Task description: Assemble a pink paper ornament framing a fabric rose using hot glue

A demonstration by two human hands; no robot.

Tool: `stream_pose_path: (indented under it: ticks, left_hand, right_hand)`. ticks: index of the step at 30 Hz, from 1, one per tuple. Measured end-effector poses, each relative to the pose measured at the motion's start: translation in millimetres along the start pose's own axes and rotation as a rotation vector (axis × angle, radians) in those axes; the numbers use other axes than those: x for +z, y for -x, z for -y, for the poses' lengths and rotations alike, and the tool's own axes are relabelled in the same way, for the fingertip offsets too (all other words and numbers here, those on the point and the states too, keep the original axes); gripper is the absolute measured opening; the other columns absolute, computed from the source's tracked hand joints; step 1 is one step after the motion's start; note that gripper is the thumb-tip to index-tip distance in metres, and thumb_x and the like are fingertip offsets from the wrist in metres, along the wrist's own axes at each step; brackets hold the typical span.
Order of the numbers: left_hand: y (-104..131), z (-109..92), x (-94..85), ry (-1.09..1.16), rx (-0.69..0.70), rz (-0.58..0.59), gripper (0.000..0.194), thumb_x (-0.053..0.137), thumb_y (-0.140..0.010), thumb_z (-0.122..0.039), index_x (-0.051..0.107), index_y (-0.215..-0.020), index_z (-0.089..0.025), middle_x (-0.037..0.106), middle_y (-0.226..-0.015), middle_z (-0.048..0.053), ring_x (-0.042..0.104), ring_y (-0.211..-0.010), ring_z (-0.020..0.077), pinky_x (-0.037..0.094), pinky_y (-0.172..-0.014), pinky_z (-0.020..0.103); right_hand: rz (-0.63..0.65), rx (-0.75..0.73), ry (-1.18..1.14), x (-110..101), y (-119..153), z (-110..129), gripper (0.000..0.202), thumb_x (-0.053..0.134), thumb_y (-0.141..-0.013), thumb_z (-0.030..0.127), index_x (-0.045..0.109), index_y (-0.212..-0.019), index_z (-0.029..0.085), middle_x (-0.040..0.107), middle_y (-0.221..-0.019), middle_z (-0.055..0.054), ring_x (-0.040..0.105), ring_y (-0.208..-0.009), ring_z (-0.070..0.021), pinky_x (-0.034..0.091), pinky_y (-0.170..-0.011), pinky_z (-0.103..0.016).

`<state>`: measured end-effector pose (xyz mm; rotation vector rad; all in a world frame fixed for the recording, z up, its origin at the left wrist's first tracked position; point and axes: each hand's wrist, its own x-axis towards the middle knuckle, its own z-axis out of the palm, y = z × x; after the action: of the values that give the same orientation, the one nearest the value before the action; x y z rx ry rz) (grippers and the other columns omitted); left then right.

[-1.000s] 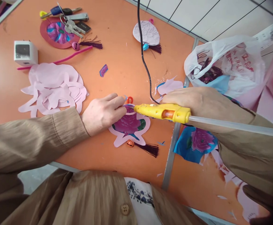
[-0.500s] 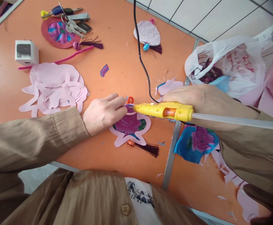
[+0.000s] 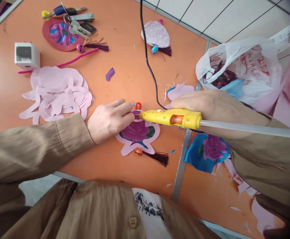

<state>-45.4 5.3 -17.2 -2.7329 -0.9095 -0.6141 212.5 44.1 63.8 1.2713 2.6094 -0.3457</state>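
Observation:
My right hand (image 3: 204, 103) is wrapped round a yellow hot glue gun (image 3: 170, 118), a clear glue stick (image 3: 249, 128) running out of its back end. The gun's nozzle points left, at the top of a pink paper cutout (image 3: 156, 132) with a purple flower-print fabric (image 3: 136, 131) in it. At that same upper edge, my left hand (image 3: 111, 121) is closed, its fingertips pinching the cutout; the fingers partly hide the spot. A small orange loop (image 3: 138, 105) stands above the cutout. Below it lie an orange bell (image 3: 138, 151) and a dark tassel (image 3: 160, 158).
Pink paper pieces (image 3: 57, 86), a white charger (image 3: 27, 55) and keys (image 3: 76, 28) lie at left. The gun's black cord (image 3: 148, 59) crosses the table. At right are a plastic bag (image 3: 256, 66) of scraps and blue floral fabric (image 3: 207, 152).
The glue gun has shifted very slightly left along the top of the cutout. My left hand stays nearly in place, and the whole view has drifted a little.

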Motion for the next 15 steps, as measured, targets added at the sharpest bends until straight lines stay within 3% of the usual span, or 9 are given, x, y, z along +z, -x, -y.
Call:
stream_pose_path:
  ticks: [5, 12, 15]
  left_hand:
    - [1, -1, -0.9, 0.022, -0.019, 0.032, 0.034, 0.037, -0.101, -0.013, 0.057, -0.075, -0.017, 0.063, -0.079, 0.002, 0.056, -0.070, 0.0130, 0.032, -0.048, 0.026]
    - [1, 0, 0.8, 0.011, -0.005, -0.015, 0.032, 0.039, -0.097, -0.006, 0.057, -0.073, -0.017, 0.064, -0.078, 0.002, 0.056, -0.069, 0.0137, 0.032, -0.047, 0.026]
    - [1, 1, 0.8, 0.002, -0.007, -0.026, 0.033, 0.039, -0.097, -0.006, 0.057, -0.071, -0.017, 0.064, -0.077, 0.002, 0.055, -0.068, 0.0135, 0.030, -0.046, 0.026]
  right_hand:
    - [0.161, 0.137, 0.028, -9, -10, 12, 0.032, 0.056, -0.081, 0.026, 0.032, -0.060, 0.022, 0.041, -0.060, 0.002, 0.034, -0.056, -0.0137, 0.019, -0.057, -0.031]
    - [0.153, 0.135, -0.011, -6, 0, 0, 0.017, 0.055, -0.078, 0.026, 0.044, -0.064, 0.022, 0.048, -0.063, 0.001, 0.041, -0.060, -0.0148, 0.022, -0.059, -0.030]
    - [0.195, 0.158, -0.010, -6, -1, 3, 0.017, 0.053, -0.077, 0.024, 0.043, -0.064, 0.022, 0.046, -0.061, 0.002, 0.038, -0.056, -0.0137, 0.021, -0.058, -0.031]
